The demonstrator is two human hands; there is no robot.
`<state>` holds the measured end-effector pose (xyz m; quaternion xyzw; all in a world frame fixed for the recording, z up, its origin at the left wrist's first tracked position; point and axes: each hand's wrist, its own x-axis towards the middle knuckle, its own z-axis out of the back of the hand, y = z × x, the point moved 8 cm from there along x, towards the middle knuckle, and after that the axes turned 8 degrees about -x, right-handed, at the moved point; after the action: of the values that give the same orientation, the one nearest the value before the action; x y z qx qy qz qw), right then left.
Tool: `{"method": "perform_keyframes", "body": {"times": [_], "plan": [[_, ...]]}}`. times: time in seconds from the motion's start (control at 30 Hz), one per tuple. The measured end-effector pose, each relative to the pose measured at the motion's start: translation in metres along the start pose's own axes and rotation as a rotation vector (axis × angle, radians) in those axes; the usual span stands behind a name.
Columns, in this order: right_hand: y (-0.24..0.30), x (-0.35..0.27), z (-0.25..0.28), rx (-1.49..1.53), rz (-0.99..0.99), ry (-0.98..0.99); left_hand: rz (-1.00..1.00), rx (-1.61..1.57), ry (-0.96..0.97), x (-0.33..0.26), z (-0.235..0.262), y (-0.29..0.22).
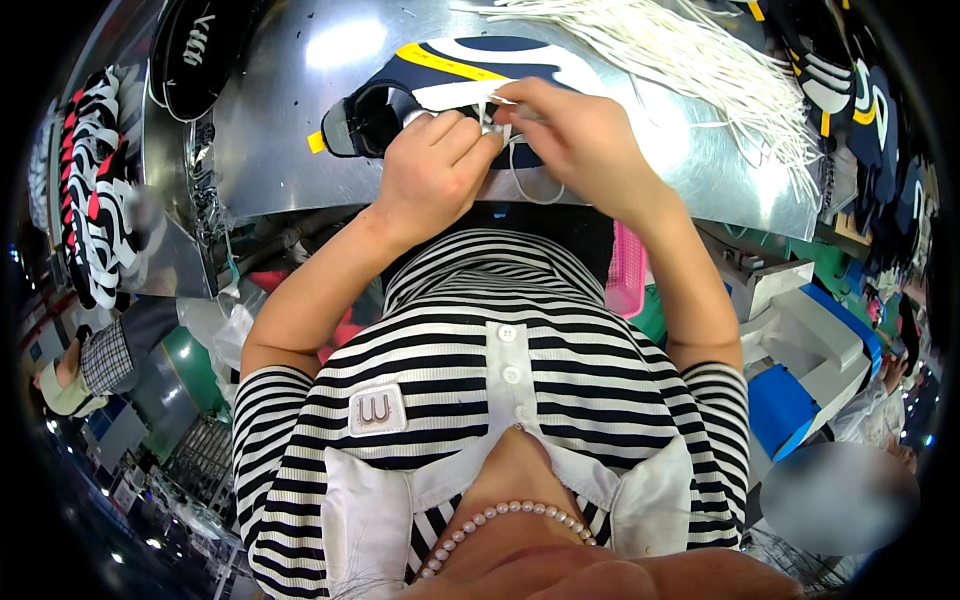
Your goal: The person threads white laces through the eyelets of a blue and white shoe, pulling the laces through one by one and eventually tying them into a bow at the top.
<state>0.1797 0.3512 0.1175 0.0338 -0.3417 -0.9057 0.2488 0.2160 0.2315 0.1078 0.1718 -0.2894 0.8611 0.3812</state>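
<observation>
Steel bench across the top, bearing a navy, white and yellow shoe upper at its near edge, right under both hands. Lacing judged under way, not finished: a loop of white lace hangs loose below the upper, ends not drawn tight. Heap of spare white laces to the right on the bench, suggesting more pieces left to do. Stacked black, white and red uppers at far left. Pink basket below the bench edge. Left hand clenched, fingers curled against the upper and lace. Right hand pinching the lace end between fingertips. Small yellow tab at the upper's left end; no readable signs.
</observation>
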Motion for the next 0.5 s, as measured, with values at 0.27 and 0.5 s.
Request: {"method": "perform_keyframes", "body": {"times": [0.27, 0.5], "plan": [[-0.017, 0.031, -0.032, -0.071, -0.125, 0.215, 0.024, -0.050, -0.011, -0.005, 0.008, 0.007], [-0.034, 0.043, 0.066, 0.419, 0.141, -0.416, 0.037, -0.163, 0.046, 0.002, 0.007, 0.008]]}}
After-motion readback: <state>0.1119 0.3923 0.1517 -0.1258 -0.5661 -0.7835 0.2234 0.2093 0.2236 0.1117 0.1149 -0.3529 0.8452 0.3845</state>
